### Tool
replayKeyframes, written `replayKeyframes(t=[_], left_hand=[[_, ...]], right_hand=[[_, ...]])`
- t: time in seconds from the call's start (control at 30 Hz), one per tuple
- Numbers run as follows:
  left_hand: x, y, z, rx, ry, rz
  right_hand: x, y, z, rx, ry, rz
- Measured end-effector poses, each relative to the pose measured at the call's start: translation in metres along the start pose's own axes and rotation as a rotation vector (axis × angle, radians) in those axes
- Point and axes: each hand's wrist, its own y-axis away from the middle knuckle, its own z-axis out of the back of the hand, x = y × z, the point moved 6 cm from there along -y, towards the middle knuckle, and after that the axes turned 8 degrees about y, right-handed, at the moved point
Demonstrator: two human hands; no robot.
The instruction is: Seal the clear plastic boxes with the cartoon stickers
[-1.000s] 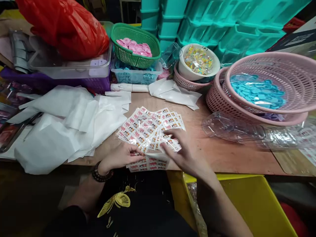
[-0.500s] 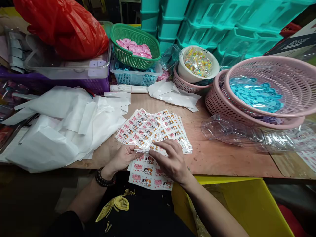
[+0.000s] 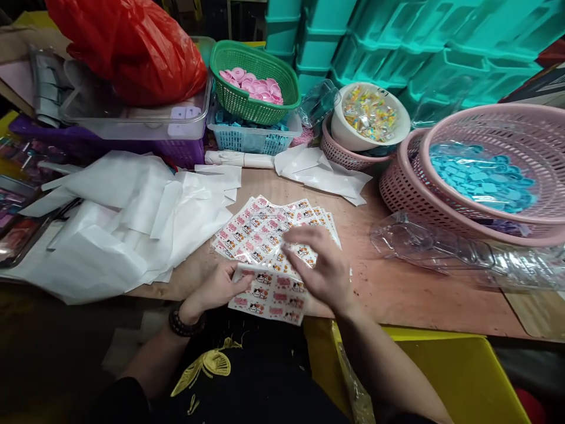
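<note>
My left hand [image 3: 220, 288] pinches the left top corner of a sticker sheet [image 3: 269, 297] printed with cartoon cats and dogs and pink lettering. The sheet slopes down over the table's front edge toward my lap. My right hand [image 3: 324, 268] hovers above the sheet's right side, slightly blurred, its fingers apart and nothing visible in them. Behind both hands, more sticker sheets [image 3: 242, 232] lie fanned out on the table. A clear plastic piece [image 3: 267, 219] rests on top of them.
Crumpled white backing paper [image 3: 101, 235] covers the left side. Pink baskets [image 3: 401, 176] with blue parts and clear plastic shells [image 3: 406, 235] stand on the right. At the back are a green basket [image 3: 225, 94], a white bowl [image 3: 348, 129] and teal bins [image 3: 322, 53].
My right hand has lifted up and to the right, off the sheet's top edge. The sheet's upper edge, raised before, now lies flatter in my left hand. The view has shifted slightly.
</note>
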Motion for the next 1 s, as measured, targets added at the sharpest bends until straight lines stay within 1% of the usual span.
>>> replayKeyframes(t=[0.03,0.07,0.13,0.17,0.2,0.23,0.27,0.33,0.4,0.43,0.5,0.57,0.67,0.73,0.8,0.87,0.93,1.0], left_hand=[[-0.005,0.001,0.002,0.033,-0.002,-0.045],[-0.011,0.003,0.004,0.068,-0.012,-0.101],[-0.026,0.007,0.008,0.106,-0.087,-0.236],[-0.033,0.009,0.01,0.093,-0.153,-0.298],[-0.038,0.01,0.011,0.061,-0.229,-0.35],[-0.043,0.011,0.012,0.023,-0.309,-0.392],[-0.046,0.011,0.011,-0.009,-0.387,-0.424],[-0.049,0.009,0.006,-0.047,-0.506,-0.47],[-0.047,0.005,-0.002,-0.034,-0.577,-0.501],[-0.045,0.004,-0.007,-0.023,-0.603,-0.507],[-0.039,0.003,-0.015,-0.011,-0.655,-0.519],[-0.035,0.007,-0.021,-0.022,-0.709,-0.554],[-0.03,0.015,-0.028,-0.037,-0.758,-0.606],[-0.025,0.017,-0.03,-0.038,-0.769,-0.594],[-0.02,0.014,-0.031,-0.045,-0.761,-0.574],[-0.017,0.01,-0.03,-0.055,-0.747,-0.571],[-0.016,0.007,-0.03,-0.053,-0.74,-0.567],[-0.014,0.005,-0.031,-0.042,-0.749,-0.552]], right_hand=[[-0.02,-0.011,-0.003,-0.016,0.072,-0.05],[-0.041,-0.021,-0.01,0.009,0.137,-0.092],[-0.078,-0.036,-0.033,0.14,0.242,-0.147],[-0.09,-0.039,-0.044,0.193,0.28,-0.142],[-0.097,-0.039,-0.053,0.221,0.312,-0.114],[-0.099,-0.036,-0.059,0.215,0.338,-0.068],[-0.097,-0.03,-0.063,0.183,0.359,-0.007],[-0.088,-0.009,-0.062,0.084,0.39,0.119],[-0.08,0.017,-0.058,0.019,0.402,0.208],[-0.078,0.03,-0.056,0.007,0.395,0.237],[-0.075,0.05,-0.053,0.008,0.362,0.273],[-0.072,0.062,-0.051,0.005,0.34,0.284],[-0.063,0.067,-0.047,-0.05,0.366,0.274],[-0.055,0.066,-0.043,-0.101,0.358,0.264],[-0.047,0.061,-0.038,-0.097,0.292,0.233],[-0.043,0.052,-0.033,-0.03,0.171,0.144],[-0.045,0.038,-0.022,-0.011,0.022,-0.024],[-0.05,0.023,-0.007,-0.053,-0.127,-0.243]])
